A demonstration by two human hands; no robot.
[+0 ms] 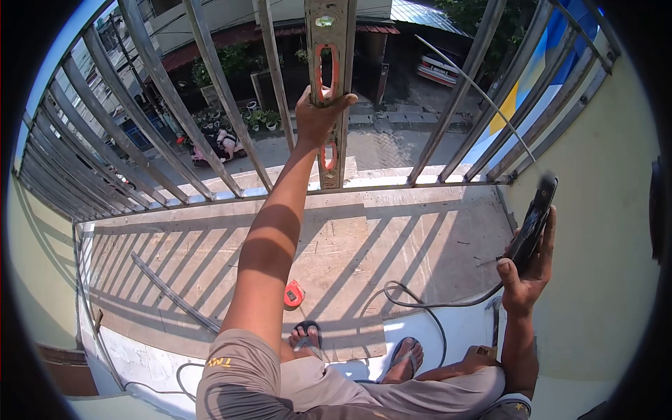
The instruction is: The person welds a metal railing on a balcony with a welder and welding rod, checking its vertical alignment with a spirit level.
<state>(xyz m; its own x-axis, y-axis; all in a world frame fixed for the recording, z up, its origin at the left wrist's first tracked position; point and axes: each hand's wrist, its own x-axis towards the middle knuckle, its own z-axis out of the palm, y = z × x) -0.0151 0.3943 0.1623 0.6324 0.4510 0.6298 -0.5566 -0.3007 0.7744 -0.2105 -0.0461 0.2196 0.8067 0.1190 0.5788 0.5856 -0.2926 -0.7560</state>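
Head view: your left hand (316, 115) grips a spirit level (329, 84), upright vs a railing bar (274, 77), straight ahead at arm's reach. Right hand (528, 269) clasps a welding holder (532, 224), rod (476, 87) angled up-left toward the bars, well apart. Tape measure (294, 294) by your feet.

Upper-storey balcony worksite, metal railing bars (210, 91), concrete ledge (392, 238), street (392, 143) below

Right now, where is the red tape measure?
In the head view, the red tape measure lies on the concrete ledge, left of centre, just beyond the person's sandalled left foot and below the raised left arm.
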